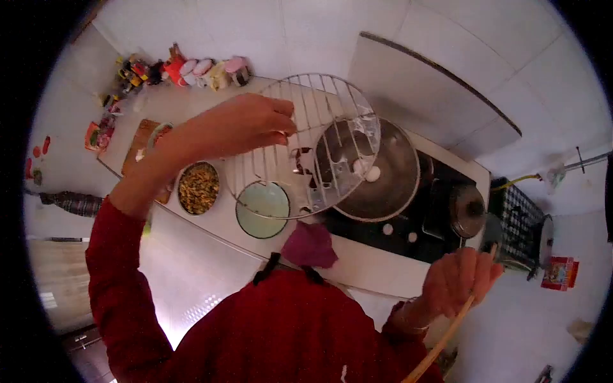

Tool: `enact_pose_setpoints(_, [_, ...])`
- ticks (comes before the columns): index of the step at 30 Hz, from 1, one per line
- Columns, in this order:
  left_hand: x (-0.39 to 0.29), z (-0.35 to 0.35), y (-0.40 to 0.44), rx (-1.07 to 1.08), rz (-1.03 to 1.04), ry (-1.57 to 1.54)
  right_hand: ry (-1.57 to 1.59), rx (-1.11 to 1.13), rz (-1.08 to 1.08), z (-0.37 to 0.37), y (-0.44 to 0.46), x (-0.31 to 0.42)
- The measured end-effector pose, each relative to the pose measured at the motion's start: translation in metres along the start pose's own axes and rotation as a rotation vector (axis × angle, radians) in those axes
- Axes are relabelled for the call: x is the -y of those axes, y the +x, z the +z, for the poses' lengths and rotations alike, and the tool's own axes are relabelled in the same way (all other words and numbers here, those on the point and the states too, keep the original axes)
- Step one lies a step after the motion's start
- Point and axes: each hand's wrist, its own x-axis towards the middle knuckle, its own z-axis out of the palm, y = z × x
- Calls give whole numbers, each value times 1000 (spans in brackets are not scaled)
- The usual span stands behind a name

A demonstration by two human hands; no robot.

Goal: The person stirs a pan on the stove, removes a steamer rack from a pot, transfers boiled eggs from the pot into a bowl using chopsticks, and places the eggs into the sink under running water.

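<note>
My left hand [258,121] pinches the edge of a round wire rack [319,115], which is tilted up over the counter and partly in front of the wok-like pot [399,191]. Shiny, clear-looking patches show between some of its bars; I cannot tell what they are. Inside the pot lie white eggs [373,173], partly seen past the rack. At the right, my right hand [460,281] is closed around a long wooden stick [440,345], perhaps chopsticks, pointing down toward me. Below the rack stands a pale green bowl [263,220].
A bowl of chopped food [198,187] stands on the counter at left, near a cutting board [137,150]. A purple cloth [310,246] hangs at the counter's front edge. A lidded pot [467,210] sits on the black stove's right side. Jars [237,70] line the back wall.
</note>
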Motion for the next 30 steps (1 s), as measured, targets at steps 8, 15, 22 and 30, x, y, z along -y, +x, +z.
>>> enact_pose_setpoints(8, [-7, -8, -20, 20, -22, -48, 101, -58, -1, -20, -10, -15])
enact_pose_setpoints(15, [-9, -6, -37, 67, -110, 25, -223, -565, 8, -116, -21, 12])
enact_pose_setpoints(22, [-21, -6, -44, 88, -153, 48, -727, -815, -21, -134, 44, -57])
enact_pose_setpoints(30, [-22, 0, -49, 72, -66, 59, -632, -659, -1, -136, 70, -92])
